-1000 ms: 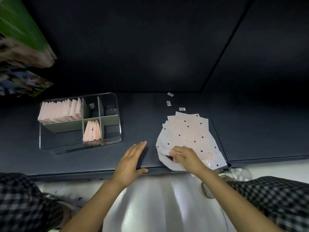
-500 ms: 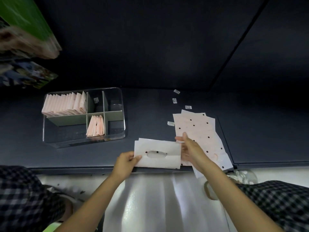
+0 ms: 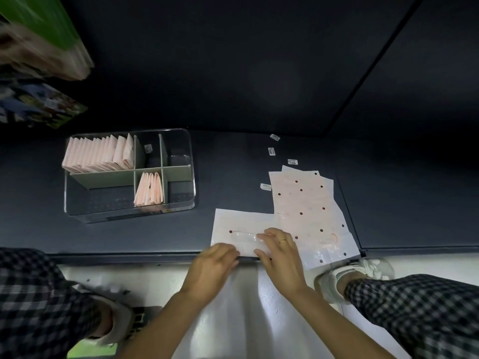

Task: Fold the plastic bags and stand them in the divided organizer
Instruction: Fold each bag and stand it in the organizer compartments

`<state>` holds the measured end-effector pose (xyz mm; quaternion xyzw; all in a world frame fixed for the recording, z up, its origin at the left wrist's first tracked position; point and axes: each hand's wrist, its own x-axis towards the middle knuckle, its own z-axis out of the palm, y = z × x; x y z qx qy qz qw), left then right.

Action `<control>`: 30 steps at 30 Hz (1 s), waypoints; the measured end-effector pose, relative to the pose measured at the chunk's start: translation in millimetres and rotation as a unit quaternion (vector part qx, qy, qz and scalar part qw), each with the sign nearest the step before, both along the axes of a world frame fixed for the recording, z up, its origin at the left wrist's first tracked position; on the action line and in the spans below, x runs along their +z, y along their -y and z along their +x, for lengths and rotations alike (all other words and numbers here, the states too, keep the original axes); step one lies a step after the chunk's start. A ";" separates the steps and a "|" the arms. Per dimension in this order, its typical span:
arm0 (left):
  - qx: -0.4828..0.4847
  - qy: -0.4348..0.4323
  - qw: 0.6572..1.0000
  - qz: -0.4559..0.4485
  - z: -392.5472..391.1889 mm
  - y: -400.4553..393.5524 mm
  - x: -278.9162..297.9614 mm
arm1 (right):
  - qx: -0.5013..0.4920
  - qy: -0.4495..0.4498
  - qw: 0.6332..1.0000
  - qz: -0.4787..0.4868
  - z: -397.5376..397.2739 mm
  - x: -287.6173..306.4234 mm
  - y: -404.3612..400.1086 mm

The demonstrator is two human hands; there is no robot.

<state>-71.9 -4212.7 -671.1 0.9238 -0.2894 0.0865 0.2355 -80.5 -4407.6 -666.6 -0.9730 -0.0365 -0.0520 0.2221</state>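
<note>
Both hands are on one plastic bag (image 3: 241, 224) at the near edge of the dark table (image 3: 233, 161): the left hand (image 3: 211, 270) has its fingers curled over the bag's near edge, gripping it, and the right hand (image 3: 281, 251), w/ a gold ring, lies on top w/ fingers bent, pressing the bag near its handle cut-out; if the right thumb pinches under the edge I cannot tell. The bag is flat, pale, w/ a dark dot beside the cut-out, and its right end touches or overlaps the pile of unfolded bags (image 3: 308, 203), which is pale pink w/ dark dots and partly hangs over the table edge. Below the table, checked trouser legs are at both sides and a light shoe (image 3: 360, 270) is at the right. Further, to the left, stands the clear divided organizer (image 3: 181, 206), well apart from the hands. Its near middle compartment holds a few folded bags (image 3: 149, 189) standing upright; the far left compartment holds a long row of folded bags (image 3: 98, 154), also upright. A few small white labels (image 3: 271, 151) lie on the table beyond the pile. At the far left, blurred colourful packages (image 3: 39, 32).
</note>
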 end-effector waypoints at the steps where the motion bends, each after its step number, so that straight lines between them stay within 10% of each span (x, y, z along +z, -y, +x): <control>1: -0.019 -0.010 0.999 0.044 -6.4 0.4 -3.6 | -0.016 -0.016 1.000 0.014 -0.6 -2.0 2.9; 11: 0.009 -0.080 0.975 0.209 -16.9 -7.4 -2.6 | -0.043 -0.118 0.990 0.066 5.8 -9.7 15.1; 30: 0.033 -0.128 0.957 0.259 -19.2 0.6 -27.0 | 0.219 -0.048 0.937 -0.270 -16.0 -23.0 4.0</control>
